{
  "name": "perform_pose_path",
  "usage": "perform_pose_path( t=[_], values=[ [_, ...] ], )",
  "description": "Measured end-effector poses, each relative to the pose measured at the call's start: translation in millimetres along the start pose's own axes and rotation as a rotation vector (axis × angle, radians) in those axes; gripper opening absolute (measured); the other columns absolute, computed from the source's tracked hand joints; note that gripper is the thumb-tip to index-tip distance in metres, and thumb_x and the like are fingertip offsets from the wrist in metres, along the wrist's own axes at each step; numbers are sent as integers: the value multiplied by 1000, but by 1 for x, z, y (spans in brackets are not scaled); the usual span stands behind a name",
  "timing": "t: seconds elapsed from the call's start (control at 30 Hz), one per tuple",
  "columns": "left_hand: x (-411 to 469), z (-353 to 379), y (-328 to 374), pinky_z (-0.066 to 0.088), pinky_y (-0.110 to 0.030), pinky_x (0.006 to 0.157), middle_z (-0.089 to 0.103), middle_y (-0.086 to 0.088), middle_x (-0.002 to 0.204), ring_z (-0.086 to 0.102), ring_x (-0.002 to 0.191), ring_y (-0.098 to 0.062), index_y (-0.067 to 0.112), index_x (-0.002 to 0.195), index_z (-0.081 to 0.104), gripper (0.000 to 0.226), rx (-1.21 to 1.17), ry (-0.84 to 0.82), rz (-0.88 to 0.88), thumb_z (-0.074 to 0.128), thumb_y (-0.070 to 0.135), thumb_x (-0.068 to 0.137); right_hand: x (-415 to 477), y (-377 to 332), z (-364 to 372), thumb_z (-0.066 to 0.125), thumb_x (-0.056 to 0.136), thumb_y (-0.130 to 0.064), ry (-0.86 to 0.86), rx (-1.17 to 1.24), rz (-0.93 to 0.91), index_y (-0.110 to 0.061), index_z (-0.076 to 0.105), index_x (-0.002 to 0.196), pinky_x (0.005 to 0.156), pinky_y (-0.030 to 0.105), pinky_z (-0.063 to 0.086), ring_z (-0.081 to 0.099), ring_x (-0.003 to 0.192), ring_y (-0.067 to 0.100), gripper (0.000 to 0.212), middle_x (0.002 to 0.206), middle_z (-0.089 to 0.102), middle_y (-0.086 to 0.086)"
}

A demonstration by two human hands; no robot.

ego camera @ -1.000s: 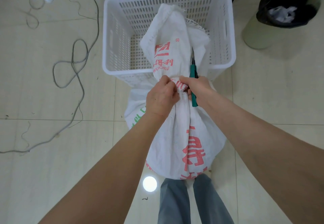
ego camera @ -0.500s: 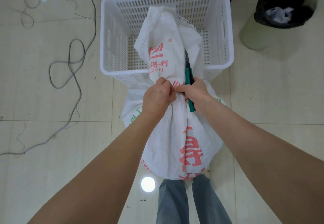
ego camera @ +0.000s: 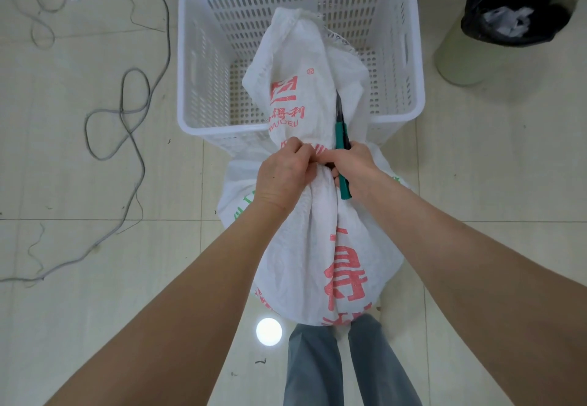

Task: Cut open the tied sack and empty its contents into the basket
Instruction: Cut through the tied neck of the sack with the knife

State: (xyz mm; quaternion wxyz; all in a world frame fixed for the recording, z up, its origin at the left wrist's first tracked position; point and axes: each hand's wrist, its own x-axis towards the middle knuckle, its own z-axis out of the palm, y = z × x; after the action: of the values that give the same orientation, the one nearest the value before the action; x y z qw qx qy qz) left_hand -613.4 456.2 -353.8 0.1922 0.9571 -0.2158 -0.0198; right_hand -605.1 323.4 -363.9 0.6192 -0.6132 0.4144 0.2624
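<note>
Both hands at neck of sack, left hand pinching it, right hand gripping scissors, basket beyond

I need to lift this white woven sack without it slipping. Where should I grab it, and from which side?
Probably the gathered neck of the white woven sack, where the left hand pinches it and the right hand holds green-handled scissors: fabric bunches narrow there above the bulging body. Come from above on the near side; the white slotted plastic basket blocks the far side.

Woven white sack; perforated plastic basket; glossy floor.
</note>
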Motion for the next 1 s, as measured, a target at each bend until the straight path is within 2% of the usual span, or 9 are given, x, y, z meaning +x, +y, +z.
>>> perform_pose_path(
  t=[0.17,0.3,0.43,0.53,0.63,0.7,0.77,0.9,1.0],
  values=[
    [3,-4,0,51,-38,46,62,-16,78,58,55,-32,-2,79,64,25,-4,-56,-66,50,18,87,-3,-2,2,79,74,-21,-1,23,-36,-10,54,106,53,24,41,48,57,11,42,73,55,0],
    [2,-7,5,47,-41,57,61,-19,84,58,68,-35,-3,86,61,19,-14,-96,-148,53,13,92,-14,5,0,68,83,-35,119,97,-129,-15,57,99,67,32,46,48,60,12,28,79,58,-2],
    [2,-11,10,47,-41,67,60,-16,94,57,79,-33,-1,94,61,22,-37,-130,-213,48,17,95,-33,12,-7,64,87,-23,191,-1,-289,-17,57,96,75,34,50,54,75,15,13,79,55,-6],
    [2,-13,13,46,-40,72,60,-15,99,57,85,-31,0,98,61,22,-58,-157,-254,46,17,96,-38,21,-1,67,85,-27,160,-205,-335,-14,57,109,74,29,48,58,89,18,29,96,59,-1],
    [2,-14,15,47,-40,77,59,-13,102,57,89,-30,2,101,61,18,-91,-177,-290,46,10,94,-31,26,8,73,76,-46,183,-347,-295,-18,56,114,79,34,51,60,93,20,50,107,59,2],
    [2,-13,15,47,-39,77,59,-13,103,57,89,-29,3,100,60,17,-84,-177,-305,45,8,94,-29,28,12,73,73,-51,214,-347,-271,-20,57,112,81,39,53,61,93,21,53,107,60,1],
    [0,-12,15,46,-38,74,58,-13,103,56,88,-29,3,100,59,18,-74,-171,-310,44,11,95,-29,29,14,72,73,-46,232,-339,-256,-20,58,110,81,41,53,61,92,22,47,105,62,0],
    [-3,-7,18,39,-30,67,57,-12,104,56,87,-28,4,101,58,17,-49,-177,-300,43,12,96,-29,29,14,70,76,-41,222,-287,-212,-20,58,108,80,39,53,62,90,21,41,100,64,-2],
    [-4,-7,18,44,-33,71,58,-12,105,57,88,-29,3,100,59,17,-85,-168,-312,45,10,94,-27,33,12,73,75,-37,188,-227,-211,-20,59,105,77,35,53,62,88,19,37,95,63,-4]
  ],
)
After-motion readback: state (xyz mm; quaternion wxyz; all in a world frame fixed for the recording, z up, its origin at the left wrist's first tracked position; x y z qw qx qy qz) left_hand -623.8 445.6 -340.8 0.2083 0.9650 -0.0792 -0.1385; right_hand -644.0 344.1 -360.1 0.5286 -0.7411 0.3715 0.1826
